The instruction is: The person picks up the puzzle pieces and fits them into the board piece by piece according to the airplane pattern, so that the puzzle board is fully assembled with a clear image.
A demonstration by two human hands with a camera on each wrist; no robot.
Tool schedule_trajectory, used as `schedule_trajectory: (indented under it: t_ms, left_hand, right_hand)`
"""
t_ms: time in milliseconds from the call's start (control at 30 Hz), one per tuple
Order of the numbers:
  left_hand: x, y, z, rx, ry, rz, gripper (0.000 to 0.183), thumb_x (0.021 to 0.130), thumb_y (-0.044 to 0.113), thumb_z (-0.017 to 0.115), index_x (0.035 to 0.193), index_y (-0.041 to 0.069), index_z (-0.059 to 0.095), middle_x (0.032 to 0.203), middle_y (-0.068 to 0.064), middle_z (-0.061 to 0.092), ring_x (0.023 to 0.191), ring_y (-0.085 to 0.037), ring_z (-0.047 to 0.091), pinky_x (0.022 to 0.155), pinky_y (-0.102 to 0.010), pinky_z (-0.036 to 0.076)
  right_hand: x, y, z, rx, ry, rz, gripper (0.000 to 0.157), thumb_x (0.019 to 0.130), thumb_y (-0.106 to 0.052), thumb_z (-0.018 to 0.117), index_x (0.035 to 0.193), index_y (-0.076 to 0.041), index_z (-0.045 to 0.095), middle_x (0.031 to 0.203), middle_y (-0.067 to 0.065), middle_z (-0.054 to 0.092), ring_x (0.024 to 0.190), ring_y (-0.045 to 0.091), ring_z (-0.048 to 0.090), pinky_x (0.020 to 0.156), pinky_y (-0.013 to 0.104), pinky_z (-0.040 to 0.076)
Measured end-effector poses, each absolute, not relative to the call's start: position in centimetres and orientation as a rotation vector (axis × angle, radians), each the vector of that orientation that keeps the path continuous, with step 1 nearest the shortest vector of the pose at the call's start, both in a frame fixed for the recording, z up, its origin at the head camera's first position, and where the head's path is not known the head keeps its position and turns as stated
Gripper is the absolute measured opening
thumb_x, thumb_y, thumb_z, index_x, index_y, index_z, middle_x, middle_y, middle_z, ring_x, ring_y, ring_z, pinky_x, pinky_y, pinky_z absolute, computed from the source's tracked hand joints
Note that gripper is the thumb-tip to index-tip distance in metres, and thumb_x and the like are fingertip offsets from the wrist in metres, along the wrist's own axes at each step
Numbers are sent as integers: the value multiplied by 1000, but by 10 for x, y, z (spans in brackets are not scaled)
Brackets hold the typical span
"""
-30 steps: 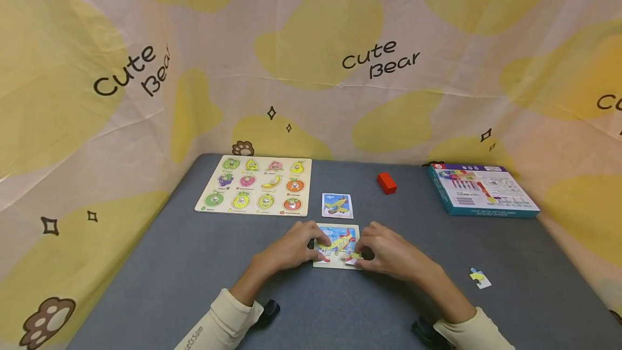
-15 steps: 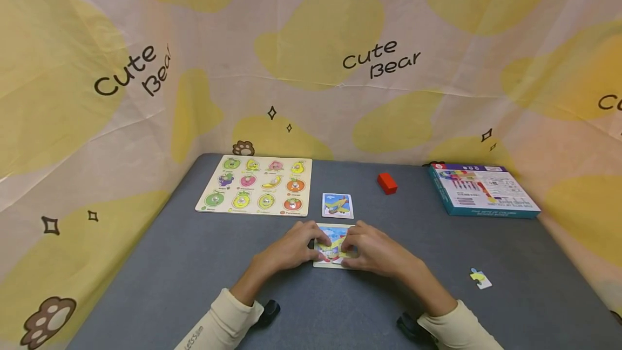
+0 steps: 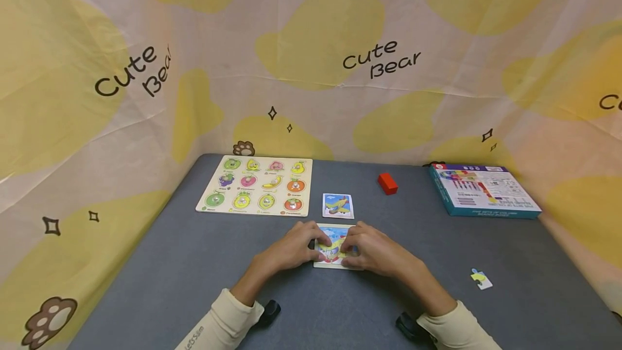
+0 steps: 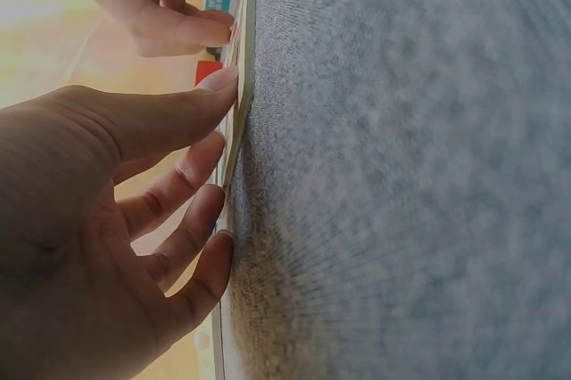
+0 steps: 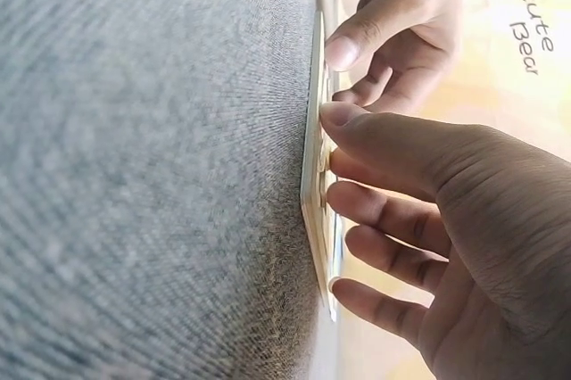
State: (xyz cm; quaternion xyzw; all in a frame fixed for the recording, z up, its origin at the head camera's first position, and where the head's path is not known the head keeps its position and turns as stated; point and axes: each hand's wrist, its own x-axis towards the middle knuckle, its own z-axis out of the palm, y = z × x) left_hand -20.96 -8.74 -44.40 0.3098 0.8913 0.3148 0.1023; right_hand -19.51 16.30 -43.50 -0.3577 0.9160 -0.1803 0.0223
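A small puzzle board [image 3: 330,266] with an airplane picture lies flat on the grey table, partly covered by both hands. My left hand [image 3: 291,247] holds its left side, thumb low and index finger over the picture. My right hand [image 3: 376,251] pinches a yellow-and-white jigsaw piece [image 3: 352,251] down on the lower right of the picture; the fingers hide most of it. In the right wrist view, the right thumb [image 5: 343,116] rests at the near side of the board. One loose jigsaw piece [image 3: 481,280] lies far to the right. An airplane picture card [image 3: 337,206] lies just behind the board.
A fruit puzzle board [image 3: 256,190] lies at the back left. Behind and right of the card is a red block [image 3: 387,183]. A flat box [image 3: 486,193] with a teal side sits at the back right. A patterned cloth [image 3: 311,58] hangs around the table.
My right hand has moved left with the jigsaw piece, from the board's right edge onto the picture, then stayed there. The left hand has kept its place.
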Motion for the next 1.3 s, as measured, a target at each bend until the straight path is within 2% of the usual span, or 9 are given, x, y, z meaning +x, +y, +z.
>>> schedule_trajectory:
  t_ms: [333,667,1300]
  left_hand:
    - [-209,-87,-443,929,2637,942,25,91,11,83,115,12,81,113,0,65,105,-21,51,91,-37,43]
    - [-207,-87,-441,938,2625,958,25,90,8,83,115,9,80,113,-2,66,106,-23,52,91,-39,42]
    - [-208,-87,-442,928,2623,955,25,90,8,82,116,9,80,113,-1,65,106,-22,51,92,-39,42]
  right_hand:
    - [-195,164,-436,-1122,2835,-545,16,91,-26,85,104,-17,83,99,-8,68,92,9,51,80,30,47]
    - [-192,158,-437,-1114,2808,-540,22,94,-27,82,115,-20,83,107,-7,68,102,10,54,89,35,50]
    - [-193,158,-439,-1206,2814,-529,21,96,-22,80,117,-20,83,95,-7,64,87,7,48,77,28,42]
